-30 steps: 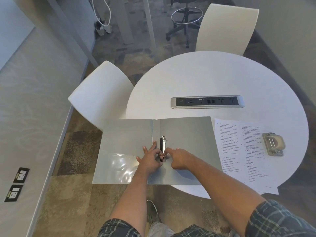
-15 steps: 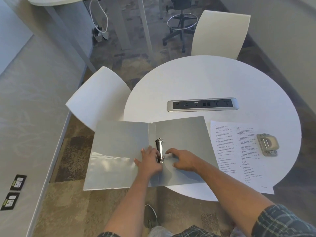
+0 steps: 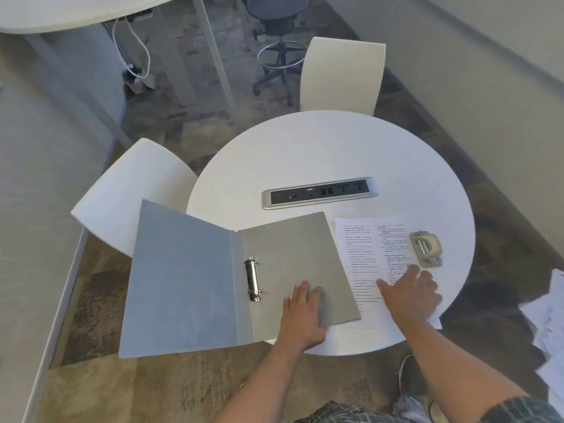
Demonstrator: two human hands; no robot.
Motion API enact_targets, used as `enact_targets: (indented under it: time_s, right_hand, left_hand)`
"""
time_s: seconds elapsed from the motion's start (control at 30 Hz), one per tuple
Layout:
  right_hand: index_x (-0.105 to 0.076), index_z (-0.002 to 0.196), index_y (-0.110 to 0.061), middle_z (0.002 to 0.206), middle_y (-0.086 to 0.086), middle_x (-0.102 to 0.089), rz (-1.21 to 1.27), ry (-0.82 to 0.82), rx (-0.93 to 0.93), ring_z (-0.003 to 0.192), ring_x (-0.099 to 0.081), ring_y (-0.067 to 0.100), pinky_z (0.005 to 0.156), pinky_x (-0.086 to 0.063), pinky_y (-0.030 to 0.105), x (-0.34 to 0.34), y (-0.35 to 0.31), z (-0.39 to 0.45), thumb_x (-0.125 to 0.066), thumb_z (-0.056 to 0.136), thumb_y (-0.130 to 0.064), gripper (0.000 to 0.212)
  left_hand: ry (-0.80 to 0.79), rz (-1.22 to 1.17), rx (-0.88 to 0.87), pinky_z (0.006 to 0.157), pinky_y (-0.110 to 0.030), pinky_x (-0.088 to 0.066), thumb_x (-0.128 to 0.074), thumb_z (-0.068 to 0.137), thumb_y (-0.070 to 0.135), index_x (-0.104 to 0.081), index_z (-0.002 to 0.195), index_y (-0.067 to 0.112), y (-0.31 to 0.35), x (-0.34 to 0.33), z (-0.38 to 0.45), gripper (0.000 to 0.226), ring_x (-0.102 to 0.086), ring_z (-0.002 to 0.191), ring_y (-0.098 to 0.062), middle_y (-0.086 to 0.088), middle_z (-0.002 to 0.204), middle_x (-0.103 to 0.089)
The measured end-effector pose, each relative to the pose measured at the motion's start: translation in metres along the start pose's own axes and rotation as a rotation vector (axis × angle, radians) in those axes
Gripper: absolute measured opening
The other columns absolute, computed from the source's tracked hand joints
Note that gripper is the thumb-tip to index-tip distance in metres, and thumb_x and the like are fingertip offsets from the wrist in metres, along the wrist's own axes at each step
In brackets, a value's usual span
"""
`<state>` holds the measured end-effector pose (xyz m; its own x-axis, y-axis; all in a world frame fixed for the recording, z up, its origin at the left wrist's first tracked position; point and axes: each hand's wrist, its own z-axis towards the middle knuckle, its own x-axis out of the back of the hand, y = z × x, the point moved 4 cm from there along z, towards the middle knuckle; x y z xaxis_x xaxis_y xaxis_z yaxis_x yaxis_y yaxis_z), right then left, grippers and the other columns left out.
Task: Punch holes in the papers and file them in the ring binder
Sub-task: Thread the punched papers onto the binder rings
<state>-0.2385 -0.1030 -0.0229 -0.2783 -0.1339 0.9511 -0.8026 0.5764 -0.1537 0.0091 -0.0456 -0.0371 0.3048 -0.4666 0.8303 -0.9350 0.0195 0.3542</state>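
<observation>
A grey ring binder [image 3: 293, 257] lies open on the round white table [image 3: 323, 148], its left cover hanging past the table's edge. Its metal ring mechanism [image 3: 254, 278] sits by the spine. My left hand [image 3: 303, 312] rests flat on the binder's right cover, near its lower edge. To the right lie printed papers [image 3: 363, 254], with a grey hole punch [image 3: 426, 247] standing on their far right part. My right hand [image 3: 410, 296] lies on the papers with fingers spread, just below the punch and not touching it.
A silver socket strip [image 3: 320, 193] is set into the table beyond the binder. Two white chairs [image 3: 128, 196] [image 3: 341, 74] stand at the left and far side. More loose sheets [image 3: 549, 319] lie on the floor at the right.
Both hands have left the ring mechanism. My right hand moved right onto the papers; my left hand slid right onto the binder's right cover. The camera view shifted, and the binder now sits skewed.
</observation>
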Motion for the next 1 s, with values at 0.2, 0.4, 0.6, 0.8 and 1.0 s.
enact_targets:
  time_s: [0.2, 0.4, 0.6, 0.8, 1.0]
  right_hand:
    - [-0.037, 0.135, -0.010, 0.137, 0.020, -0.045, 0.042, -0.092, -0.159, 0.127, -0.047, 0.040, 0.098, -0.045, 0.057, -0.001, 0.020, 0.010, -0.071, 0.073, -0.073, 0.095]
    - [-0.040, 0.133, -0.007, 0.134, 0.021, -0.050, 0.075, -0.100, -0.157, 0.124, -0.052, 0.040, 0.100, -0.048, 0.051, 0.002, 0.021, 0.018, -0.080, 0.069, -0.067, 0.097]
    - [-0.039, 0.121, -0.012, 0.120, 0.013, -0.059, 0.314, -0.180, -0.258, 0.112, -0.059, 0.036, 0.094, -0.052, 0.053, -0.007, 0.029, 0.030, -0.091, 0.060, -0.056, 0.091]
    - [-0.053, 0.106, -0.017, 0.101, 0.004, -0.071, 0.626, -0.214, -0.177, 0.079, -0.071, 0.025, 0.072, -0.059, 0.040, -0.006, 0.035, 0.031, -0.082, 0.076, -0.032, 0.044]
    - [-0.062, 0.109, -0.019, 0.099, 0.001, -0.073, 0.722, -0.213, 0.046, 0.081, -0.073, 0.024, 0.076, -0.062, 0.043, 0.010, 0.017, 0.029, -0.069, 0.093, -0.027, 0.019]
  left_hand:
    - [-0.086, 0.034, 0.009, 0.127, -0.050, -0.009, -0.070, 0.089, 0.039, -0.016, 0.160, 0.022, -0.005, -0.003, 0.002, 0.091, 0.003, 0.159, -0.028, -0.005, 0.172, 0.008]
    - [-0.125, 0.033, 0.015, 0.126, -0.051, -0.014, -0.076, 0.085, 0.037, -0.016, 0.160, 0.023, -0.005, 0.000, 0.006, 0.097, -0.001, 0.159, -0.028, -0.003, 0.172, 0.007]
    - [-0.145, 0.034, 0.025, 0.126, -0.049, -0.013, -0.077, 0.084, 0.037, -0.014, 0.160, 0.025, -0.007, 0.000, 0.007, 0.099, 0.000, 0.159, -0.026, 0.000, 0.172, 0.010]
    - [-0.154, 0.047, 0.023, 0.125, -0.049, -0.022, -0.077, 0.084, 0.036, -0.021, 0.157, 0.026, -0.005, 0.005, 0.008, 0.093, -0.012, 0.158, -0.027, 0.000, 0.171, 0.005]
    - [-0.095, 0.047, 0.048, 0.092, -0.038, -0.052, -0.072, 0.083, 0.044, -0.037, 0.147, 0.023, -0.002, 0.018, 0.014, 0.076, -0.063, 0.114, -0.034, 0.002, 0.164, -0.017]
